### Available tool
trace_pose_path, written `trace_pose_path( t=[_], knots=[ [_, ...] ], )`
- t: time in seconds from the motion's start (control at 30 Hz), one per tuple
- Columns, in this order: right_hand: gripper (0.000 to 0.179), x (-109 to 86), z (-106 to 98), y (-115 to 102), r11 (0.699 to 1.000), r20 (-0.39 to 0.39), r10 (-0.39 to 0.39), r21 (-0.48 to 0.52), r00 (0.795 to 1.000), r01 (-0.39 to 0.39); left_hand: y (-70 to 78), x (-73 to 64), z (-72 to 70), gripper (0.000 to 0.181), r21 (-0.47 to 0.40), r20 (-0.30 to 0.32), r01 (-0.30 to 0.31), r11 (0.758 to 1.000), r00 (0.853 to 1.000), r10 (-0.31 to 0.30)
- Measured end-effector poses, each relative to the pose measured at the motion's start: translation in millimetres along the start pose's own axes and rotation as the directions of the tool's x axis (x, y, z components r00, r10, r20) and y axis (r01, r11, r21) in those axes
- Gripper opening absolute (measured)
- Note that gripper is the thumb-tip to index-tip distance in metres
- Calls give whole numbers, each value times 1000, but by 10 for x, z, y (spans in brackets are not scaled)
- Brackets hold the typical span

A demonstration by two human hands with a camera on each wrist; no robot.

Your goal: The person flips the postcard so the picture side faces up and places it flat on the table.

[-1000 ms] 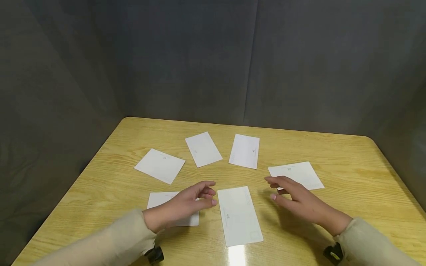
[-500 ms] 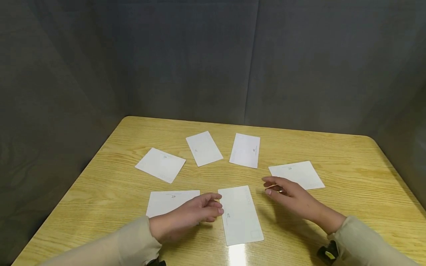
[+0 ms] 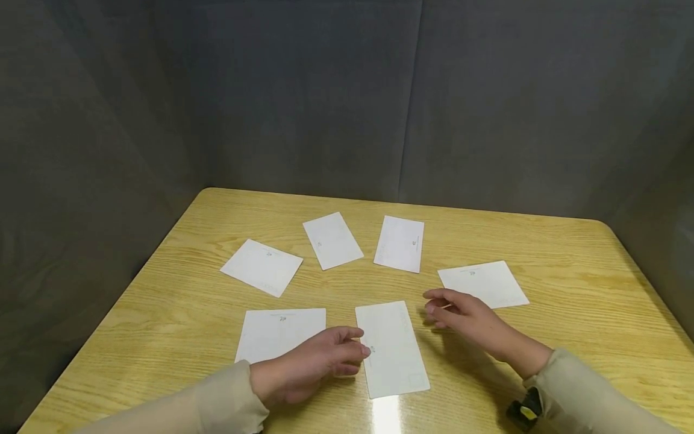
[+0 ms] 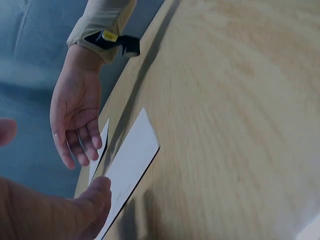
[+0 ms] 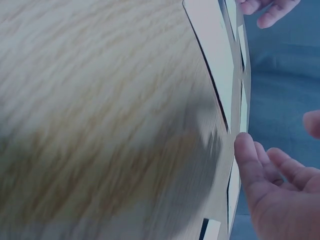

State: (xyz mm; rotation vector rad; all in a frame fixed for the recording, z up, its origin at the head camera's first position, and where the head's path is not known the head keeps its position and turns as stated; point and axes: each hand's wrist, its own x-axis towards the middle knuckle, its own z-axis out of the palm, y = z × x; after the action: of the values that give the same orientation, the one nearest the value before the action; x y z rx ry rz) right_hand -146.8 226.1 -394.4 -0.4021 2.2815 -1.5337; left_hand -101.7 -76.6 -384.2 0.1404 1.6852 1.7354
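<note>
A white postcard (image 3: 393, 355) with faint printed boxes lies in the front middle of the table. Over its left edge reach the fingertips of my left hand (image 3: 311, 366), fingers loosely bent and holding nothing; I cannot tell whether they touch it. To the right of that card hovers my right hand (image 3: 477, 322), relaxed, with nothing in it. Another postcard (image 3: 279, 331) lies partly hidden behind my left hand, and one more postcard (image 3: 490, 283) is just beyond my right hand. In the left wrist view the right hand (image 4: 77, 110) faces the middle postcard (image 4: 132, 160).
Farther back on the wooden table (image 3: 569, 271) lie a tilted postcard (image 3: 262, 268) at left, a postcard (image 3: 333, 241) near the centre and another postcard (image 3: 399, 244) beside it. A dark grey curtain (image 3: 303, 102) hangs behind the table.
My left hand has moved right and nearer to me, from beside the middle postcard to over its left edge. My right hand has drifted slightly left. The postcards lie as before.
</note>
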Motion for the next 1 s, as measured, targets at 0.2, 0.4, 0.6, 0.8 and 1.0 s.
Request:
trace_pose_path(
  t=[0.2,0.4,0.6,0.8,1.0],
  knots=[
    [52,29,51,10,998,3,52,20,999,-52,-65,-28,43,75,-116,-5,14,993,1000,-14],
    [51,40,75,28,996,9,84,-4,996,-84,-91,-52,70,72,-188,-48,28,982,998,-38],
    [50,43,86,46,996,21,90,6,996,-90,-104,-57,81,72,-213,-68,23,977,997,-39],
    [47,69,108,65,993,15,113,16,994,-113,-114,-36,99,75,-218,-66,26,976,997,-41],
    [44,84,119,59,993,5,115,11,993,-115,-90,-9,115,78,-238,-51,39,970,997,-52]
  ],
)
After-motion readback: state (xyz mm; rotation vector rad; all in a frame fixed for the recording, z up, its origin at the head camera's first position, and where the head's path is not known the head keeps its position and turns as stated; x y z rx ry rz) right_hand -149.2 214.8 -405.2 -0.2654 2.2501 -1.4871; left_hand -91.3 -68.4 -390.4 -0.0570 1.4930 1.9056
